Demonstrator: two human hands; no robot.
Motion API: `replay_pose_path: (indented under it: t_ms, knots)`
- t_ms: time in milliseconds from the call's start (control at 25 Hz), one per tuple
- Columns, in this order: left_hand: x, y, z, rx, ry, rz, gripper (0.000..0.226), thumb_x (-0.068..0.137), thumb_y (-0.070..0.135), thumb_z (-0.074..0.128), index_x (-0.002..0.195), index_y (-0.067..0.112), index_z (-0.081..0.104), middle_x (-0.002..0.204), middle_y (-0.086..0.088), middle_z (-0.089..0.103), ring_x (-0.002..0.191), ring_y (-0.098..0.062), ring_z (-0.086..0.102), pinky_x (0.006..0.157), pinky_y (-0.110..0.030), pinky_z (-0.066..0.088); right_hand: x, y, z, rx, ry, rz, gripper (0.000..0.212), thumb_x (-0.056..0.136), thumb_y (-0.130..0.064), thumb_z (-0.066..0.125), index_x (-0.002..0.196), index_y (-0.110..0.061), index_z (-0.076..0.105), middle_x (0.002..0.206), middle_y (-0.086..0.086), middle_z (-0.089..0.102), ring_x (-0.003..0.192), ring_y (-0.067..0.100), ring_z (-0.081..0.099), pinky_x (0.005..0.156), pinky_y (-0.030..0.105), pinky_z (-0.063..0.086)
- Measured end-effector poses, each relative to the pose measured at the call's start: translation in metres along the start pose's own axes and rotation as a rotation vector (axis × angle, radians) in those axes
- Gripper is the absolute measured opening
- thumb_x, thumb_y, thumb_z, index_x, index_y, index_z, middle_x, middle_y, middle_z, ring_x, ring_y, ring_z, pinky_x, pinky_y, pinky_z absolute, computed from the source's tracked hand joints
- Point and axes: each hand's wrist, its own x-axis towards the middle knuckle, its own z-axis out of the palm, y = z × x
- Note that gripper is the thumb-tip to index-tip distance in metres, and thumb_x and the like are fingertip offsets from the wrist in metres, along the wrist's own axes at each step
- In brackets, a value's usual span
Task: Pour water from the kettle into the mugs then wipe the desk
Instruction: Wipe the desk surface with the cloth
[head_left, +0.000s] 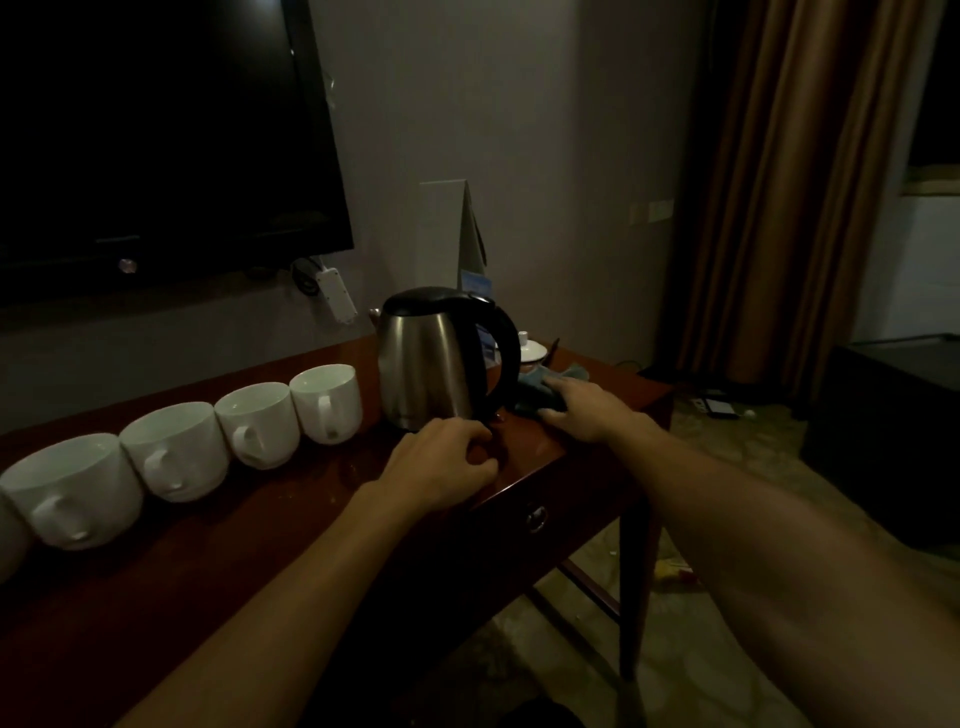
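A steel kettle (434, 364) with a black lid and handle stands upright on the dark red wooden desk (322, 514). Several white mugs (260, 423) line up to its left, handles facing me. My left hand (447, 467) rests on the desk just in front of the kettle's base, fingers loosely curled, holding nothing. My right hand (582, 410) lies to the right of the kettle with its fingers on a blue-grey cloth (550, 387) that sits behind the kettle's handle. Whether the fingers grip the cloth is unclear.
A dark TV (156, 135) hangs on the wall above the mugs. A white lidded cup (532, 351) and a tall white card (449, 234) stand behind the kettle. The desk's right edge is close to my right hand; curtains (779, 182) hang beyond it.
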Motion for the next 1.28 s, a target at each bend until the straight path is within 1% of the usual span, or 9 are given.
replay_pose_path:
  t_ms: [160, 400, 520, 720, 840, 1040, 1160, 1240, 1280]
  knots:
    - [0.008, 0.004, 0.008, 0.055, 0.026, 0.015, 0.046, 0.092, 0.038, 0.062, 0.136, 0.025, 0.057, 0.137, 0.0, 0.057, 0.127, -0.02, 0.049, 0.103, -0.045, 0.045, -0.012, -0.014, -0.003, -0.211, 0.105, -0.014, 0.031, 0.098, -0.031, 0.05, 0.121, -0.01, 0.053, 0.124, 0.018, 0.058, 0.108, 0.038, 0.059, 0.08, 0.04, 0.043]
    - [0.004, 0.021, 0.023, 0.163, 0.109, 0.005, 0.087, 0.088, 0.037, 0.069, 0.157, 0.024, 0.019, 0.159, 0.001, 0.029, 0.142, -0.023, 0.034, 0.111, -0.045, 0.039, -0.058, -0.021, -0.017, -0.067, 0.001, -0.1, 0.028, 0.097, -0.032, 0.049, 0.12, -0.017, 0.056, 0.113, 0.012, 0.06, 0.092, 0.028, 0.061, 0.08, 0.044, 0.053]
    - [-0.006, 0.03, 0.019, 0.166, 0.121, 0.051, 0.095, 0.083, 0.032, 0.075, 0.158, 0.026, 0.017, 0.162, 0.002, 0.023, 0.145, -0.023, 0.029, 0.111, -0.046, 0.037, -0.088, -0.041, -0.03, 0.023, -0.046, -0.19, 0.029, 0.097, -0.028, 0.051, 0.124, -0.017, 0.056, 0.112, 0.01, 0.061, 0.089, 0.026, 0.062, 0.079, 0.044, 0.055]
    - [-0.038, 0.01, -0.021, 0.103, 0.198, 0.088, 0.048, 0.084, 0.022, 0.073, 0.128, 0.023, 0.052, 0.132, -0.003, 0.059, 0.123, -0.023, 0.055, 0.103, -0.046, 0.045, -0.116, -0.104, -0.047, 0.076, -0.103, -0.379, 0.021, 0.098, -0.015, 0.048, 0.118, -0.018, 0.055, 0.1, -0.001, 0.057, 0.079, 0.014, 0.056, 0.07, 0.028, 0.043]
    - [-0.061, -0.022, -0.05, -0.028, 0.204, -0.022, 0.03, 0.089, 0.019, 0.068, 0.116, 0.021, 0.057, 0.112, -0.003, 0.065, 0.104, -0.021, 0.063, 0.096, -0.043, 0.05, -0.103, -0.145, -0.041, 0.118, -0.077, -0.374, 0.026, 0.096, -0.009, 0.048, 0.12, -0.015, 0.056, 0.105, 0.005, 0.058, 0.09, 0.021, 0.06, 0.077, 0.032, 0.047]
    - [-0.062, -0.057, -0.084, 0.19, 0.486, -0.152, 0.024, 0.085, 0.017, 0.07, 0.107, 0.019, 0.059, 0.108, -0.006, 0.068, 0.105, -0.029, 0.063, 0.094, -0.044, 0.043, -0.072, -0.199, -0.033, 0.09, 0.176, -0.524, 0.031, 0.093, -0.009, 0.057, 0.123, -0.017, 0.055, 0.121, 0.011, 0.065, 0.106, 0.029, 0.065, 0.091, 0.048, 0.054]
    - [-0.077, -0.07, -0.074, -0.004, 0.237, -0.141, 0.029, 0.087, 0.02, 0.072, 0.113, 0.022, 0.06, 0.11, 0.002, 0.064, 0.105, -0.017, 0.061, 0.095, -0.037, 0.048, -0.077, -0.192, -0.022, 0.042, 0.002, -0.563, 0.038, 0.093, -0.011, 0.056, 0.13, -0.022, 0.055, 0.123, 0.006, 0.064, 0.108, 0.023, 0.064, 0.096, 0.043, 0.052]
    - [-0.094, -0.075, -0.055, -0.133, -0.061, -0.15, 0.029, 0.089, 0.027, 0.071, 0.117, 0.023, 0.063, 0.112, 0.007, 0.062, 0.102, -0.01, 0.061, 0.097, -0.036, 0.051, -0.09, -0.178, -0.005, 0.06, -0.17, -0.528, 0.043, 0.09, -0.011, 0.056, 0.13, -0.024, 0.06, 0.111, 0.005, 0.068, 0.09, 0.017, 0.066, 0.082, 0.033, 0.055]
    - [-0.099, -0.079, -0.048, -0.181, -0.094, -0.164, 0.029, 0.09, 0.032, 0.069, 0.117, 0.024, 0.065, 0.112, 0.006, 0.064, 0.1, -0.01, 0.063, 0.096, -0.038, 0.053, -0.095, -0.175, 0.001, 0.131, -0.203, -0.487, 0.043, 0.088, -0.012, 0.056, 0.13, -0.023, 0.062, 0.106, 0.006, 0.07, 0.08, 0.014, 0.065, 0.071, 0.027, 0.053]
